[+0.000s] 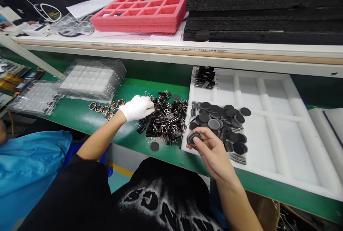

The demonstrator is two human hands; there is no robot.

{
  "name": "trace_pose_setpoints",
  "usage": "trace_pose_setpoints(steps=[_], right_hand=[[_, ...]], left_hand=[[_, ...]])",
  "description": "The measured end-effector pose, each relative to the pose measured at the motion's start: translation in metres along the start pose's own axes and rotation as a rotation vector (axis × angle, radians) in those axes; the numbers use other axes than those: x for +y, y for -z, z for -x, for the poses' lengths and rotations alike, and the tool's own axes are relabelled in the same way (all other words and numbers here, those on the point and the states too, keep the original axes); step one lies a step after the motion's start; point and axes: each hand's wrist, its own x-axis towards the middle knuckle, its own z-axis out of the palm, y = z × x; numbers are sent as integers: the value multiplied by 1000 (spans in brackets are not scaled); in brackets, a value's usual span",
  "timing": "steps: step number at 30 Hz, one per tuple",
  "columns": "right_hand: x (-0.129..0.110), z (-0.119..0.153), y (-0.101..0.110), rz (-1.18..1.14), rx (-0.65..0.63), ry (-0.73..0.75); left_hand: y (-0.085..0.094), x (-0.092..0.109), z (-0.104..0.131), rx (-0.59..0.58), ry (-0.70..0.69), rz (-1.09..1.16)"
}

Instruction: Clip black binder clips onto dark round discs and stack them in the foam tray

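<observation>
My left hand (pixel 138 108), in a white glove, reaches to the left edge of a pile of black binder clips (pixel 168 120). Its fingers are bent and pressed together at the clips; what they grip, if anything, is hidden. Bare, my right hand (pixel 210 149) pinches a small stack of round black discs (pixel 194 138) between thumb and fingers, over the near left corner of a white foam tray (pixel 273 145). Many loose black discs (pixel 214 109) lie in that tray just beyond the hand. One single disc (pixel 154 146) rests on the green table in front of the clips.
Small round parts (pixel 107 109) with orange markings lie left of my glove. Clear plastic trays (pixel 88 79) are stacked behind them. More binder clips (pixel 205 77) sit at the tray's back. On the shelf above stand a pink foam tray (pixel 139 22) and black foam sheets (pixel 254 6).
</observation>
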Motion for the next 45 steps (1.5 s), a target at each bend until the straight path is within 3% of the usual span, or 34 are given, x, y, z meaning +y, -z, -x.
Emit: trace_pose_setpoints(steps=[4, 7, 12, 17, 23, 28, 34, 39, 45], right_hand=[[-4, -3, 0, 67, 19, 34], [-8, -14, -4, 98, -17, 127], [-18, -31, -13, 65, -201, 242], [-25, -30, -9, 98, -177, 238], [-30, -26, -3, 154, -188, 239], [-26, -27, 3, 115, -122, 190], [-19, -32, -10, -411, 258, 18], [-11, -31, -31, -615, 249, -85], [-7, -29, -43, -549, 241, 13]], left_hand=[[17, 5, 5, 154, 2, -23], [35, 20, 14, 234, -100, 196], [48, 61, 20, 91, -382, 806], [35, 86, 19, 315, -212, 739], [32, 99, 18, 385, -144, 686], [31, 105, 14, 346, -120, 668], [25, 111, 17, 217, -68, 948], [25, 120, 24, 192, -44, 975], [27, 115, 28, 138, -22, 1012]])
